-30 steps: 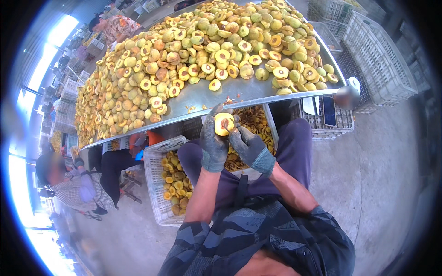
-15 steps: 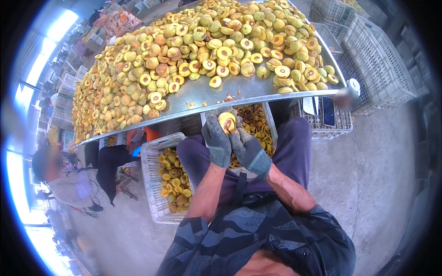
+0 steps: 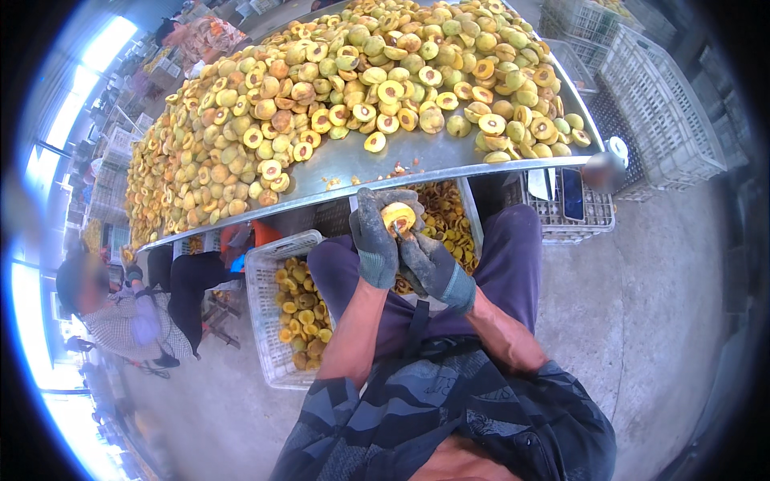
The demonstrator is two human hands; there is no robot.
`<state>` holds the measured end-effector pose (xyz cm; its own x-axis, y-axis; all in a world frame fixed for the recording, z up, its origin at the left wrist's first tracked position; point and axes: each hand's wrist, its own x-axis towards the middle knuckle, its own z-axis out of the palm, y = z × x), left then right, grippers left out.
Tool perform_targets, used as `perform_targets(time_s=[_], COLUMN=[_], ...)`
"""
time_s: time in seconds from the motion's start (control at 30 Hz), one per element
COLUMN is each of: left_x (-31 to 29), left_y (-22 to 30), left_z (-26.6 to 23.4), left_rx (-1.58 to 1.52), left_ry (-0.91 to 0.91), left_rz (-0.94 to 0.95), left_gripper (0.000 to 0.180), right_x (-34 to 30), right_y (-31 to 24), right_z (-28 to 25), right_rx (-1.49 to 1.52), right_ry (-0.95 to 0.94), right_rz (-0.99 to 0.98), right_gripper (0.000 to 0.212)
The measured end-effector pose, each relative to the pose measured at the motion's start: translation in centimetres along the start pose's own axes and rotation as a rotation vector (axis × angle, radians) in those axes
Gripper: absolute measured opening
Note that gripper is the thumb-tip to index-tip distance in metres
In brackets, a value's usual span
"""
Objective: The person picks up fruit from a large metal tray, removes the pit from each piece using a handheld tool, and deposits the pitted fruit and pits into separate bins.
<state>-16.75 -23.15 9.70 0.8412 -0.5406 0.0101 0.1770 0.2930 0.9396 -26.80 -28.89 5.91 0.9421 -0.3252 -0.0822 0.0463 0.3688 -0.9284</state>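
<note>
In front of the metal table's edge, my left hand (image 3: 376, 236), in a dark grey glove, is closed around a halved peach (image 3: 399, 217). The cut yellow face with its brown-red centre is turned up toward me. My right hand (image 3: 429, 260), gloved too, is closed just below the fruit, its fingertips at the cut face. A small shiny tip shows by those fingers, but most of whatever they grip is hidden. Between my knees stands a crate of peach pieces (image 3: 451, 220), partly covered by my hands.
A big heap of halved peaches (image 3: 345, 88) covers much of the metal table (image 3: 353, 170). Left of my leg is a white crate (image 3: 277, 353) of peach pieces. On the right, a phone (image 3: 573, 195) lies on an upturned crate; tall crates (image 3: 662, 104) stand behind. Another person (image 3: 132, 321) sits at left.
The peach half has tilted and shifted slightly in my left hand. My right hand has dropped a little, its fingers now at the fruit's lower edge. The person at left has raised a hand.
</note>
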Motion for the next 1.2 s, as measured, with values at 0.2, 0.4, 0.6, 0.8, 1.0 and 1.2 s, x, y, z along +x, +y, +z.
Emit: perform_targets(time_s=[0.2, 0.4, 0.6, 0.8, 1.0, 1.2], left_x=[0.6, 0.9, 2.0, 2.7, 1.3, -0.9], left_y=[-0.6, -1.3, -2.5, -1.3, 0.6, 2.4], left_z=[-0.7, -1.3, -2.1, -1.1, -19.9, -33.2], left_rx=[-0.054, -0.018, -0.192, -0.121, 1.576, 1.694], left_ry=[-0.048, -0.123, -0.295, 0.360, 0.292, 0.534], left_rz=[-0.042, -0.069, -0.092, 0.100, 0.771, 0.127], left_gripper=[0.073, 0.076, 0.074, 0.066, 0.018, 0.041], right_x=[-0.7, -0.8, 0.3, 1.0, 1.0, 2.5], right_y=[-1.4, -0.6, 0.2, 1.6, 4.3, 7.7], right_z=[0.3, -1.2, -2.6, -3.3, -5.9, -5.9], right_rx=[0.205, 0.287, 0.425, 0.554, 0.375, 0.346], right_ry=[-0.081, -0.255, -0.399, -0.351, -0.118, -0.066], right_rz=[0.163, 0.319, 0.388, 0.431, 0.473, 0.486], right_gripper=[0.037, 0.041, 0.043, 0.042, 0.044, 0.043])
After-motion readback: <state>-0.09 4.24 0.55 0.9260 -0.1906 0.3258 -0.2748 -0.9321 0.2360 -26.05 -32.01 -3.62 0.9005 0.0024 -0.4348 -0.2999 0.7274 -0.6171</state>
